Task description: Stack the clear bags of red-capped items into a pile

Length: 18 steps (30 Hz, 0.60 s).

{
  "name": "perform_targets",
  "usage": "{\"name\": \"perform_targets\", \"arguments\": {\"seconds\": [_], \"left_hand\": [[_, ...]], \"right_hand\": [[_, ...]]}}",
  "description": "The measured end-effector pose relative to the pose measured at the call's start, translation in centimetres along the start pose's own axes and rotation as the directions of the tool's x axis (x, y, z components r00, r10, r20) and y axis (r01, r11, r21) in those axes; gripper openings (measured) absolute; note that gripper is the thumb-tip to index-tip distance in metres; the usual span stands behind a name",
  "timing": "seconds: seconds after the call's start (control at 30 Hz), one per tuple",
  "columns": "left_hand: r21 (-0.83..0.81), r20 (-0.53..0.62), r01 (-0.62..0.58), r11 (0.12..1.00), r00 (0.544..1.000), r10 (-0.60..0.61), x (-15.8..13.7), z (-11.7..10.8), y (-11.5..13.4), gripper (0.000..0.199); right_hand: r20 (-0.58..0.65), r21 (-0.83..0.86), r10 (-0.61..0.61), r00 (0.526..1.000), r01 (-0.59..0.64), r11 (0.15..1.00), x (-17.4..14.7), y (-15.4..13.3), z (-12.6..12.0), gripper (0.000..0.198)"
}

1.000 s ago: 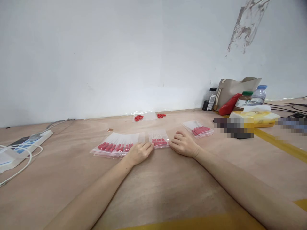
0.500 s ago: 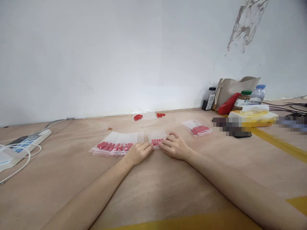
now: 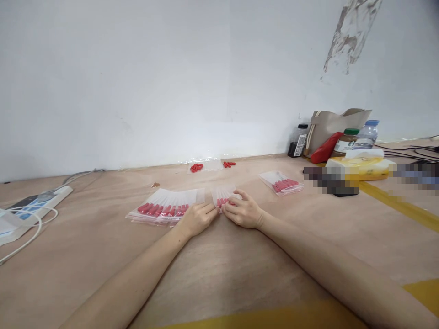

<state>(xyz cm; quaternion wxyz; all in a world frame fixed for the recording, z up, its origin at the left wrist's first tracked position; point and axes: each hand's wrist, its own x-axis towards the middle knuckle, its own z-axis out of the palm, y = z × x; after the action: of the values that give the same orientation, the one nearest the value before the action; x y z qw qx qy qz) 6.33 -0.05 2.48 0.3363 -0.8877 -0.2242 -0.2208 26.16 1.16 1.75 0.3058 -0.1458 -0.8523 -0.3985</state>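
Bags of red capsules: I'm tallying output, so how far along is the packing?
Looks done: a fanned stack of filled bags at the left and a separate filled bag on the right. In hand: the left hand and right hand both press on one small bag. Left: loose capsules and empty bags by the wall.

Clear, glossy plastic bags of smooth red pieces lie on a matt plywood tabletop. Right of the bags, a matt beige cloth bag stands beside a transparent plastic bottle.
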Motion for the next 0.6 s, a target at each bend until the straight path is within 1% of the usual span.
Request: {"name": "perform_targets", "arguments": {"seconds": [0.2, 0.4, 0.6], "left_hand": [[-0.026, 0.006, 0.017, 1.000, 1.000, -0.017, 0.2, -0.2, -0.2, 0.022], [-0.055, -0.003, 0.013, 0.998, 1.000, -0.013, 0.2, -0.5, -0.4, 0.021], [-0.057, -0.006, 0.036, 0.998, 0.999, -0.037, -0.1, -0.7, -0.7, 0.026]], "right_hand": [[-0.019, -0.061, 0.029, 0.999, -0.030, 0.998, -0.3, 0.1, -0.4, 0.022], [-0.041, -0.100, 0.036, 0.998, -0.040, 0.994, -1.4, 0.8, -1.4, 0.019], [0.025, -0.114, 0.107, 0.994, -0.103, 0.988, -2.7, 1.6, -1.9, 0.021]]}}
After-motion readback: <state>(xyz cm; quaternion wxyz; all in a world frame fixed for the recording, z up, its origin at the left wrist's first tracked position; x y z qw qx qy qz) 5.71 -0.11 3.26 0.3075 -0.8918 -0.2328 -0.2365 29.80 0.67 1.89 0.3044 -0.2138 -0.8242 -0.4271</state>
